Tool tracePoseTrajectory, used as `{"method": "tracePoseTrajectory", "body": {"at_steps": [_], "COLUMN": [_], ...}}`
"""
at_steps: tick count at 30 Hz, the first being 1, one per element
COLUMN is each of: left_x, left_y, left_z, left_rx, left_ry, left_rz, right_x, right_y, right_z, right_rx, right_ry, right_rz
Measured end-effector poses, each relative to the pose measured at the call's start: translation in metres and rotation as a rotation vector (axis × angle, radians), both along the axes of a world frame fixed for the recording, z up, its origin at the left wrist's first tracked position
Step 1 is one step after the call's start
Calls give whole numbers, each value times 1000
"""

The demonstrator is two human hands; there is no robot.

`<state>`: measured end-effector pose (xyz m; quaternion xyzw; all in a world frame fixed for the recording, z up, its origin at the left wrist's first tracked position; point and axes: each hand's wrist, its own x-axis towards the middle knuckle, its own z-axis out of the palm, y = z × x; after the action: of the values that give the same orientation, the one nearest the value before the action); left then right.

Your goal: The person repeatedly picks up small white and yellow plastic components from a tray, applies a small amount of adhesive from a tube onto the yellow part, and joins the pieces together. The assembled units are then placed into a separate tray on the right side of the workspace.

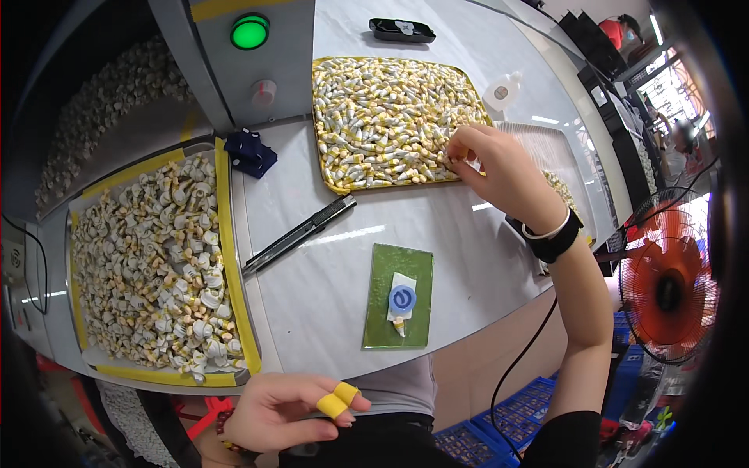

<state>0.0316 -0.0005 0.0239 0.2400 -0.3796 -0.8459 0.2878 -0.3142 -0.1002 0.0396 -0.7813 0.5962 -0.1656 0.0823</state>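
My right hand (pixel 493 162), a dark band on its wrist, reaches over the near right corner of a yellow-edged tray (pixel 337 189). Small white-and-yellow cone-shaped pieces (pixel 394 117) fill that tray. Thumb and forefinger are pinched down among them, and what lies between the tips is hidden. My left hand (pixel 292 409) hangs in front of the table edge, yellow tape round two fingers, thumb apart from them and nothing visible in it. Between the hands lies a green board (pixel 417 277) bearing a white slip (pixel 400 282), a blue round disc (pixel 402 299) and one small cone-shaped piece (pixel 399 325).
At left, a yellow-taped tray (pixel 248 331) holds a heap of white curled pieces (pixel 148 265). A black box cutter (pixel 300 235), dark cloth (pixel 250 154), black device (pixel 402 31) and white tape dispenser (pixel 502 92) lie about. An orange fan (pixel 667 288) stands at right.
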Motion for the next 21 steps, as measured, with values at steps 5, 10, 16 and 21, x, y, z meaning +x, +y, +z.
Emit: {"method": "tracePoseTrajectory", "body": {"at_steps": [5, 10, 16, 21], "left_x": [-2, 1, 5, -10], "left_y": [10, 6, 5, 1], "left_z": [-22, -23, -32, -11], "left_rx": [160, 200, 230, 358], "left_ry": [317, 306, 368, 173], "left_rz": [-55, -181, -173, -68], "right_x": [-5, 16, 49, 64], "right_y": [5, 31, 79, 96], "right_z": [-1, 27, 31, 13], "right_rx": [-66, -151, -1, 25], "right_ry": [-34, -202, -198, -111], "right_rz": [-10, 59, 200, 307]}}
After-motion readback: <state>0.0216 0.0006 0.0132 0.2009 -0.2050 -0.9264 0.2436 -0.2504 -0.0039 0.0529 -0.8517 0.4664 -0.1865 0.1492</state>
